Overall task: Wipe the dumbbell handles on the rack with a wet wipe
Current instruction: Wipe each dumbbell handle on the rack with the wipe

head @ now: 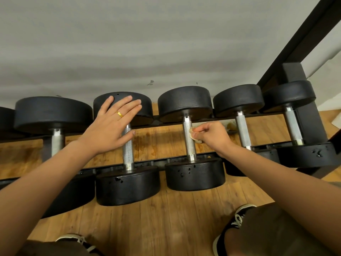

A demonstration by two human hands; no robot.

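Several black dumbbells with knurled steel handles lie side by side on a low black rack [147, 126]. My right hand [212, 134] pinches a small, soiled wet wipe [192, 134] against the right side of the middle dumbbell's handle [189, 141]. My left hand [114, 121], with a gold ring, lies flat with straight fingers on the far weight head [144, 106] of the neighbouring dumbbell to the left, over the top of its handle [127, 150].
A grey wall rises behind the rack. A black upright post [304, 108] and a slanted black frame stand at the right. Wooden floor [175, 218] lies below, with my knees and dark shoes [234, 224] close to the near weight heads.
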